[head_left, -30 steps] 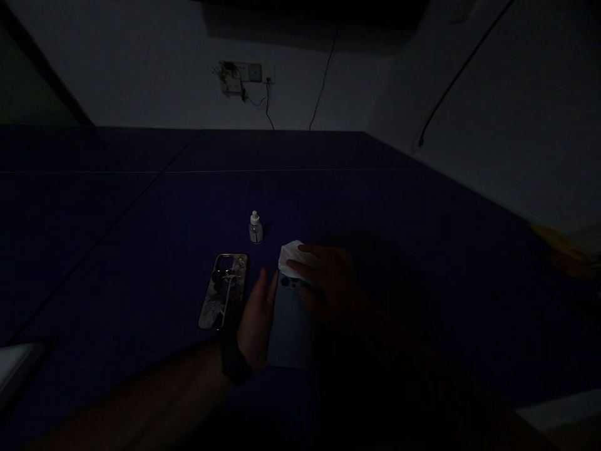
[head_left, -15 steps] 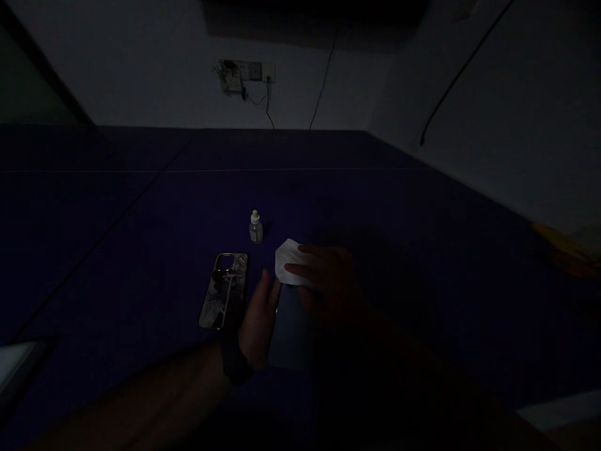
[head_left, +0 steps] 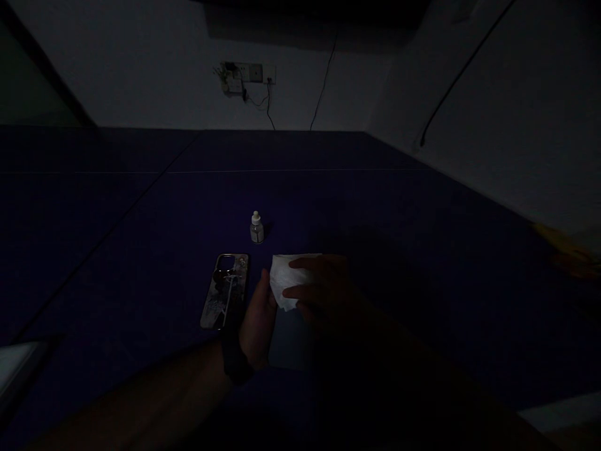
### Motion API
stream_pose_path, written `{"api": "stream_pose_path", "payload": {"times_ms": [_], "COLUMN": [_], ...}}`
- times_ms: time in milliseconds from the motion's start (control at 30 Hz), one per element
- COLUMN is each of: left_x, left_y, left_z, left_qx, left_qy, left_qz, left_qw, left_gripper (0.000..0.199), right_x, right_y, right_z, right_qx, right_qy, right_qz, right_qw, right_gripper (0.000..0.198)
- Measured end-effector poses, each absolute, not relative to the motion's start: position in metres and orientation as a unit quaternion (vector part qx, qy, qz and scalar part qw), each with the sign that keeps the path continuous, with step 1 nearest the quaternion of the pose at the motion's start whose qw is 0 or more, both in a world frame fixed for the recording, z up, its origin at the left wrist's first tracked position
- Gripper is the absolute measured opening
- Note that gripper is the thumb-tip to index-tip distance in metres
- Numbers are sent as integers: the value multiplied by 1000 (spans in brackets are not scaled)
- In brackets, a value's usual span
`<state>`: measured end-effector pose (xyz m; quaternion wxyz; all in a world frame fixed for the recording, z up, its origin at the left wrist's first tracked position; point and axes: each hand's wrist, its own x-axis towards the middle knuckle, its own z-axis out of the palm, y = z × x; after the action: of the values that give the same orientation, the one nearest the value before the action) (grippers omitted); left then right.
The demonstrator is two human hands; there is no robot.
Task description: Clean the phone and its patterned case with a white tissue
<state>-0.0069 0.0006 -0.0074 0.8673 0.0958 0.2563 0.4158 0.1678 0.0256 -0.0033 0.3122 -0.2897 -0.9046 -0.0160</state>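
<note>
A dark, flat phone (head_left: 288, 341) lies in front of me, its right side lost in shadow. My left hand (head_left: 257, 327), with a dark watch (head_left: 233, 357) on the wrist, grips the phone along its left edge. White tissue (head_left: 284, 275) covers the phone's far end. On top of it, my right hand (head_left: 323, 289) presses with bent fingers and holds it. Left of my left hand lies a patterned phone case (head_left: 225, 294) with a camera cutout. A small dropper bottle (head_left: 256, 233) with a white cap stands upright beyond the case.
The surface is a dark purple-blue table (head_left: 141, 232) with a seam at left. A pale-topped object (head_left: 19, 363) sits at the left edge, and something yellow (head_left: 563, 247) at the right. Sockets with cords (head_left: 248, 75) are on the back wall. The light is very dim.
My right hand and the tissue have slid a little toward me along the phone. My left hand stays on the phone's edge; the case and bottle have not moved.
</note>
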Motion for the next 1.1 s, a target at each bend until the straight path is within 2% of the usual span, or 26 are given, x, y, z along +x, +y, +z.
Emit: {"api": "stream_pose_path", "payload": {"times_ms": [400,800,1100], "left_x": [-7,-5,-5], "left_y": [4,0,1], "left_z": [-10,-3,-9], "left_qx": [93,104,124], "left_qy": [233,255,239], "left_qz": [397,425,436], "left_qw": [883,862,859], "left_gripper": [63,59,60], "right_x": [164,167,170], "right_y": [26,26,25], "right_z": [1,4,3], "right_qx": [-379,-398,-424], "right_qy": [-883,-855,-839], "right_qz": [-41,-31,-25], "right_qw": [275,331,339], "right_gripper": [32,26,22]}}
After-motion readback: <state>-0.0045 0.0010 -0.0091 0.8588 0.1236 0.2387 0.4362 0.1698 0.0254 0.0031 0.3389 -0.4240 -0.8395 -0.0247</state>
